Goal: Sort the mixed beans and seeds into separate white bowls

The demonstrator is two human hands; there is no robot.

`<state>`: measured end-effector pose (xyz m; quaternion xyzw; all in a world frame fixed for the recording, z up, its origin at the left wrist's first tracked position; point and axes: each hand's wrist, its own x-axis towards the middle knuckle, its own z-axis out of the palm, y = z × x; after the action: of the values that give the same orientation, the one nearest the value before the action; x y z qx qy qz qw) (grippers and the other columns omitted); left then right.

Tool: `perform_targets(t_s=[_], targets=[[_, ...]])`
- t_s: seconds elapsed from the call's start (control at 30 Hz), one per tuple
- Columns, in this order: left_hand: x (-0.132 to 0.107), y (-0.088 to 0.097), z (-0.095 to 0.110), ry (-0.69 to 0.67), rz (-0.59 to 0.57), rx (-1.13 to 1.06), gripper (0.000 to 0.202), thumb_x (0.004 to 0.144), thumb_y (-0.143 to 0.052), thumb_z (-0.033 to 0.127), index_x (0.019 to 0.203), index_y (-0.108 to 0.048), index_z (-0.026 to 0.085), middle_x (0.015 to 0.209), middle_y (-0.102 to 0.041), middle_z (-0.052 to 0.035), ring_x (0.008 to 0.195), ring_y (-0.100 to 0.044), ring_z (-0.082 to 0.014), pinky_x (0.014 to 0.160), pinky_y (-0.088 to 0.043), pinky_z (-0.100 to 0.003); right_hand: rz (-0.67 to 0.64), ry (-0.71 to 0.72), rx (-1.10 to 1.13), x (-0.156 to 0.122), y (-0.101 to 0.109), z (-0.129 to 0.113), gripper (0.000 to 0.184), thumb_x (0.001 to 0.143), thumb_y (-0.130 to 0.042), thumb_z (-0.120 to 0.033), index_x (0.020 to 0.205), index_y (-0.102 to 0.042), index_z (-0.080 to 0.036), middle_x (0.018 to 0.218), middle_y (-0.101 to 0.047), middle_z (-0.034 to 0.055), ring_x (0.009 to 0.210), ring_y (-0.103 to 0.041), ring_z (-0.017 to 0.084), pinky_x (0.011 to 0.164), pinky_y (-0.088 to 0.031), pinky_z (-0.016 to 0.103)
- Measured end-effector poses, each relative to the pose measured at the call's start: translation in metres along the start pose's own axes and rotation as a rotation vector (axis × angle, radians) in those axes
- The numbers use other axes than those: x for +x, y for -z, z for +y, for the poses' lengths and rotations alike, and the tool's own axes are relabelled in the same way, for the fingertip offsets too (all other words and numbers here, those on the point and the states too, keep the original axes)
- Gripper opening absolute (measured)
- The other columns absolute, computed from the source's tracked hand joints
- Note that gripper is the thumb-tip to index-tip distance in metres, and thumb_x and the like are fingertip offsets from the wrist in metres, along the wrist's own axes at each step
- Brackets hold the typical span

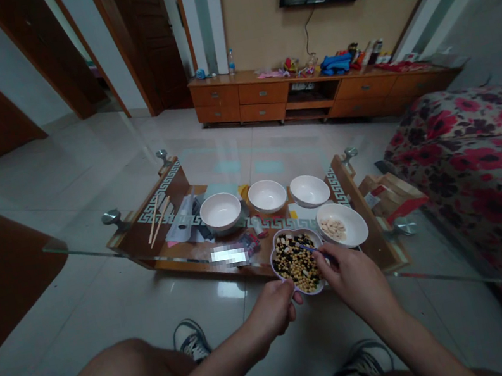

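Note:
A lobed white bowl heaped with yellow and black beans sits at the near edge of the glass table, and my left hand grips its near rim. My right hand pinches a thin blue utensil, whose tip reaches over the beans. Just beyond, a round white bowl holds several pale beans or nut pieces. Three more white bowls stand farther back, and they look empty: one on the left, one in the middle, one on the right.
The glass-topped table also carries wooden chopsticks, papers and small packets. A floral sofa runs along the right, and a cardboard box stands by the table. My knee and shoes are below; a wooden cabinet stands at the far wall.

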<state>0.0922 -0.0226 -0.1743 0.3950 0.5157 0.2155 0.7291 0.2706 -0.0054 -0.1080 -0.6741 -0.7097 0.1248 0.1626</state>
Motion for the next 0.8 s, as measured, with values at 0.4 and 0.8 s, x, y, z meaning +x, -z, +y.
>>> perform_targets(t_s=[0.4,0.8], targets=[[0.007,-0.003,-0.003,0.000,0.076,-0.013,0.047,0.088,-0.035,0.061,0.077,-0.053,0.019,0.044,-0.040,0.0061,0.034,-0.026,-0.0079,0.038,-0.017,-0.021,-0.110,-0.022,-0.196,0.002,0.002,0.014,0.031,0.091,-0.052,-0.052,0.085,-0.067,-0.026,0.072,-0.073,0.0018,0.066,-0.068,0.021,0.053,-0.033,0.026],[0.012,-0.005,-0.003,0.037,0.071,-0.035,0.041,0.093,-0.033,0.052,0.076,-0.052,0.020,0.041,-0.038,0.0068,0.033,-0.022,-0.0074,0.036,-0.015,-0.020,-0.143,0.096,-0.281,-0.003,0.000,0.013,0.021,0.089,-0.054,-0.042,0.083,-0.067,-0.026,0.076,-0.074,0.0009,0.074,-0.070,0.022,0.057,-0.032,0.029]])
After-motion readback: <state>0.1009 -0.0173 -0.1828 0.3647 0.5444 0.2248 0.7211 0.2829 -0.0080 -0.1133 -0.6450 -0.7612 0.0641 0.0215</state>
